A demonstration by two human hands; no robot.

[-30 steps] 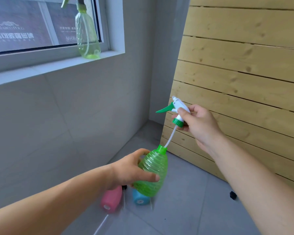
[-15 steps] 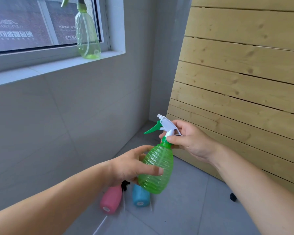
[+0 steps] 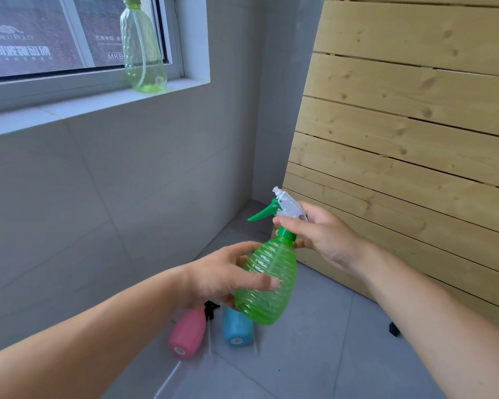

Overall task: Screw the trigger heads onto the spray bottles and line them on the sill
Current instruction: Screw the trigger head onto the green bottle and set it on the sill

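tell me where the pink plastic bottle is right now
In the head view, the pink plastic bottle lies on the grey floor, lower centre, just left of the blue plastic bottle, below the left hand.

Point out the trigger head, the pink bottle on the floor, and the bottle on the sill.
trigger head (image 3: 289, 203), head view, white body.
pink bottle (image 3: 188, 332), head view, its side.
pale green bottle (image 3: 143, 53), head view, mid body.

**Floor and sill**

A pink bottle (image 3: 187, 332) and a blue bottle (image 3: 237, 329) are seen lying side by side on the grey tiled floor (image 3: 314, 355), bases toward the camera. A small black object (image 3: 394, 329) sits near the wooden panel. On the window sill (image 3: 78, 106) a pale green spray bottle (image 3: 142, 50) stands upright.
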